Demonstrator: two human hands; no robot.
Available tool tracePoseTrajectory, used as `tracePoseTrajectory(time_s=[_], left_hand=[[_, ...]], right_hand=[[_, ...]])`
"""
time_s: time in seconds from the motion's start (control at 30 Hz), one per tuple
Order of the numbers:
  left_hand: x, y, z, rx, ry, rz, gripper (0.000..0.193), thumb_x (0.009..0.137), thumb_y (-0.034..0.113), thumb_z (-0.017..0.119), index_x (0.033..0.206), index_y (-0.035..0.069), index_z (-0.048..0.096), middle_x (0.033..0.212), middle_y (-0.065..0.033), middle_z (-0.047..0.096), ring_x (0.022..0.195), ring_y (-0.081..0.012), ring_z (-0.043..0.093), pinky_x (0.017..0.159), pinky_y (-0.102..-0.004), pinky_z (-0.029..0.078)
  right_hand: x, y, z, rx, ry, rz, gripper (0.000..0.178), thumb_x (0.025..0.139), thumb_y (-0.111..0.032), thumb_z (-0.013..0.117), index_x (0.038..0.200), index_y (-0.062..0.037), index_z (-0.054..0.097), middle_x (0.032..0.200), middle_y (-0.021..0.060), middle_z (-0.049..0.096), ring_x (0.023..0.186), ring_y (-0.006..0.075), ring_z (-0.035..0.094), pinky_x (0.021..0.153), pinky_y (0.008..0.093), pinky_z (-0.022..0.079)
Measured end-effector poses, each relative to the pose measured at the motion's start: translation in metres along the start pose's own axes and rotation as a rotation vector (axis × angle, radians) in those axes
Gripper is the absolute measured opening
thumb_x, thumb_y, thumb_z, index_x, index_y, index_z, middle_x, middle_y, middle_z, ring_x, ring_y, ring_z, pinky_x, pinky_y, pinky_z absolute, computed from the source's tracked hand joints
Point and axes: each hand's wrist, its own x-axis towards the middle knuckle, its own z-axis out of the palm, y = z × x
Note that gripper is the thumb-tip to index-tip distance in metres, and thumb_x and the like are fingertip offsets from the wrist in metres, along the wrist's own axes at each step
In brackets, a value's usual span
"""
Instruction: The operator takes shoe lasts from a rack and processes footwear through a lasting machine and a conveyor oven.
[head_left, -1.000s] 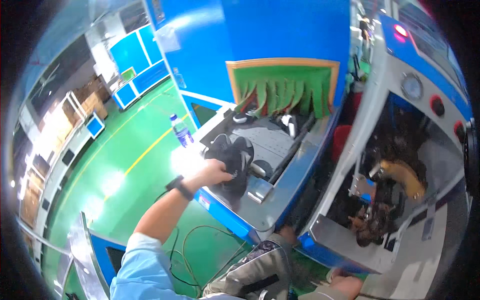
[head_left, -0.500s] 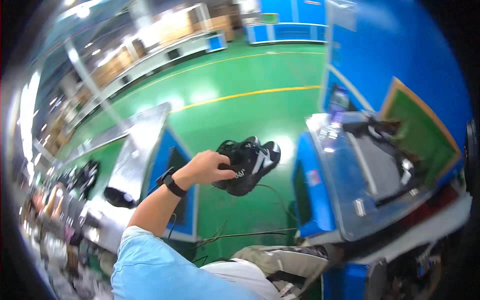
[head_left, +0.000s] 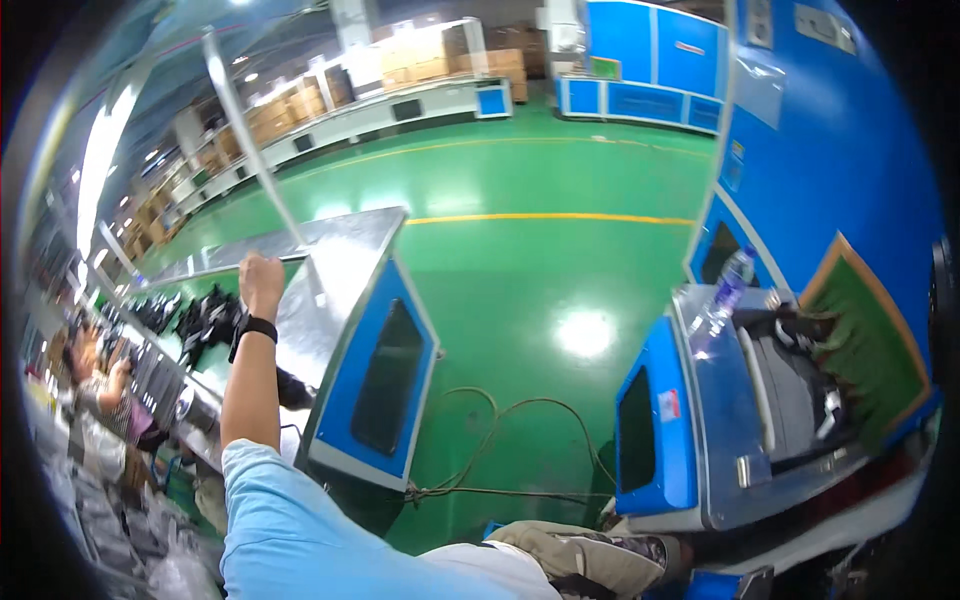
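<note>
Hovering by the metal counter (head_left: pixel 366 232), the left hand (head_left: pixel 262 282) has a grip I cannot read. Avoid brushing the black shoe (head_left: pixel 294 391).

From where I stand, the left arm (head_left: pixel 252 395) stretches forward on the person's left side, nearly straight, its forearm bare beyond a light blue sleeve (head_left: pixel 290 520). A dark band (head_left: pixel 258 327) circles the wrist. The left hand (head_left: pixel 262 283) shows its back, fingers curled under; I can't tell whether they close on anything.
</note>
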Motion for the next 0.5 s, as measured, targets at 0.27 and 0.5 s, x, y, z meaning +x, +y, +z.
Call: tracePoseTrajectory(time_s=[0.27, 0.5], left_hand=[[-0.277, 0.421, -0.028, -0.907, -0.810, 0.984, 0.029, 0.091, 0.022, 0.064, 0.106, -0.003, 0.068, 0.097, -0.0214, 0.072, 0.092, -0.0324, 0.071, 0.080, -0.0405, 0.055], [-0.631, 0.728, -0.102, -0.946, -1.688, 1.147, 0.050, 0.090, 0.051, 0.067, 0.097, 0.002, 0.067, 0.077, -0.0034, 0.059, 0.071, -0.0132, 0.058, 0.064, -0.0307, 0.050]], right_hand=[[-0.019, -0.027, -0.004, 0.088, 0.103, 0.358, 0.019, 0.098, -0.012, 0.061, 0.103, 0.0039, 0.070, 0.100, 0.0207, 0.070, 0.093, 0.0344, 0.065, 0.085, 0.0430, 0.053], [-0.002, -0.031, -0.009, 0.034, 0.156, 0.355, 0.023, 0.101, -0.017, 0.057, 0.101, 0.0014, 0.070, 0.099, 0.0210, 0.069, 0.082, 0.0364, 0.065, 0.076, 0.0421, 0.055]])
